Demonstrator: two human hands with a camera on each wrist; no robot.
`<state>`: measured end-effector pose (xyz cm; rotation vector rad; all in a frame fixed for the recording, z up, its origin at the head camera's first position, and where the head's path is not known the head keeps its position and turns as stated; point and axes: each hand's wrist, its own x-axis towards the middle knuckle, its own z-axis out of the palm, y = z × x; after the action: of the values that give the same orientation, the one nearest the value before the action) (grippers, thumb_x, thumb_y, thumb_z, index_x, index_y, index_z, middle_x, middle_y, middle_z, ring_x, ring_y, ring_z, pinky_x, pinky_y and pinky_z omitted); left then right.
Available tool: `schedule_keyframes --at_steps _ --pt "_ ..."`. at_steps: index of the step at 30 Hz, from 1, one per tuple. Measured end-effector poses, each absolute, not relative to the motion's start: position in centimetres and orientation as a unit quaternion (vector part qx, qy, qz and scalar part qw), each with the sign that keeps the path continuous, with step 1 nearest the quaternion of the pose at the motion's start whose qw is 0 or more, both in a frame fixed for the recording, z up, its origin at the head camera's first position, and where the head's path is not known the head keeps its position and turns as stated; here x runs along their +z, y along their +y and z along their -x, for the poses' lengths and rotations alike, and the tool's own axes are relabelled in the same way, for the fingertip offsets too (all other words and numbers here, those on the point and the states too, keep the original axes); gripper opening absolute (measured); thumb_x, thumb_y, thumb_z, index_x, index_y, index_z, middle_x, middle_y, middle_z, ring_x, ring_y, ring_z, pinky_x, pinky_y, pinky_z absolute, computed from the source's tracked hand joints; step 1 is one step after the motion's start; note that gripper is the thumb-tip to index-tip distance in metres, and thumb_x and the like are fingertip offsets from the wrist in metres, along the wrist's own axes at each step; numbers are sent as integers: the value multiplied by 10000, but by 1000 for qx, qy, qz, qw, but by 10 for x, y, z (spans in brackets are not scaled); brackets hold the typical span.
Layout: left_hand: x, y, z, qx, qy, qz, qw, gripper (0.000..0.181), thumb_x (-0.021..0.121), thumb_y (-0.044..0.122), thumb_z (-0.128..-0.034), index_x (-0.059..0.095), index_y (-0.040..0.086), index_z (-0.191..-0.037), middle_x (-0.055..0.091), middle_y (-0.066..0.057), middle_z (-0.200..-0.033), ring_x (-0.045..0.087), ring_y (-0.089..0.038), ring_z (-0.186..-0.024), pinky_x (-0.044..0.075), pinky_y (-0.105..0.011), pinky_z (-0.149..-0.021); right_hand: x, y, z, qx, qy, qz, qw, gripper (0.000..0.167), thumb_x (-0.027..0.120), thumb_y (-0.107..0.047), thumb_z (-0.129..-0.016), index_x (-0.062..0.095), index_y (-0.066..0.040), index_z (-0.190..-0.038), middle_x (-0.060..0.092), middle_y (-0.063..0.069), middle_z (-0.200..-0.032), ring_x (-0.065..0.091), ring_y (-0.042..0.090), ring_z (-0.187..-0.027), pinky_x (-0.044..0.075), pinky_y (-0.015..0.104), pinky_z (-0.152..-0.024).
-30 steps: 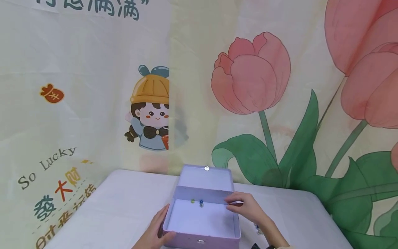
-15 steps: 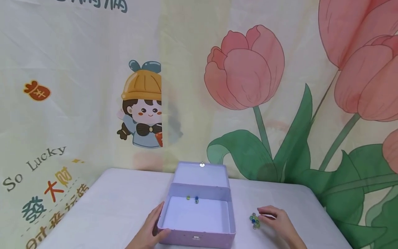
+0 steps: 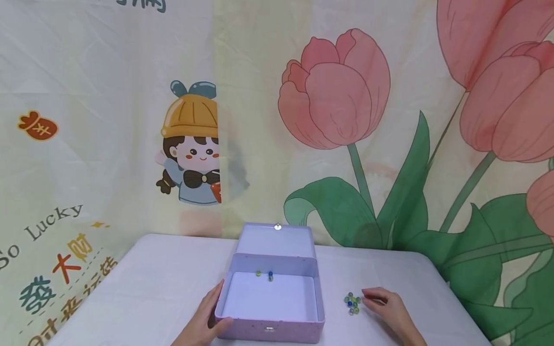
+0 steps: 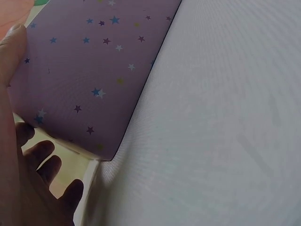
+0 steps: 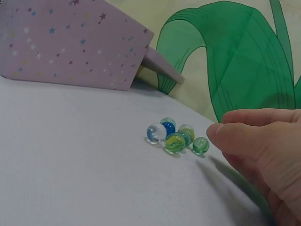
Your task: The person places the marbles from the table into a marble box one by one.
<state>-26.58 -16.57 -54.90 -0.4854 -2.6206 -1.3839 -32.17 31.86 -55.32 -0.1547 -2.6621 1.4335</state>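
Note:
The purple box [image 3: 246, 329] stands with its lid raised. Inside, near the back wall, lie a yellow-green marble [image 3: 258, 273], a blue marble [image 3: 270, 274] and a greenish one touching it. My left hand [image 3: 201, 315] grips the box's front left corner, thumb at the front and fingers along the side; in the left wrist view this hand [image 4: 35, 181] is beside the starred wall [image 4: 94, 61]. Several glass marbles [image 3: 355, 304] sit clustered right of the box. Just right of them hovers my right hand [image 3: 393, 310], thumb and forefinger close together, nothing visible held; the right wrist view shows it [image 5: 265, 153] beside a green marble [image 5: 201, 146].
The open lid [image 3: 277, 240] leans back behind the box. Both stand on a white-covered table [image 3: 173, 269]. Behind the table hangs a printed cloth [image 3: 259, 120] with tulips and a cartoon child.
My right hand has moved from over the box's right rim to the marbles outside, its fingertips now slightly right of them. My left hand stays on the box. The head view has shifted slightly.

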Motion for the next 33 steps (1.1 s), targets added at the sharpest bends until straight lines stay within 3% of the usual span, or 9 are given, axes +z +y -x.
schedule_keyframes --at_steps 14,26,33 --pt "-543 -163 264 -469 -868 156 39 828 601 308 -908 102 103 -1536 168 -201 -1548 167 -446 -1406 190 -697 -1036 -558 309 317 425 -903 29 62 216 773 -96 -758 743 -156 -964 684 -32 -929 650 112 -888 536 211 -747" --pt "-543 -164 264 -476 -866 152 24 832 608 316 -902 106 131 -1539 149 -151 -1572 138 -393 -1430 158 -683 -1062 -560 305 316 378 -922 19 86 181 762 -42 -758 753 -164 -891 659 -43 -871 630 90 -826 536 210 -702" --pt "-542 -166 261 -465 -869 160 58 841 632 287 -876 143 78 -1528 201 -184 -1552 177 -410 -1402 203 -696 -1030 -560 300 319 366 -925 9 103 183 764 -27 -748 750 -172 -857 661 -50 -848 632 73 -796 534 199 -683"
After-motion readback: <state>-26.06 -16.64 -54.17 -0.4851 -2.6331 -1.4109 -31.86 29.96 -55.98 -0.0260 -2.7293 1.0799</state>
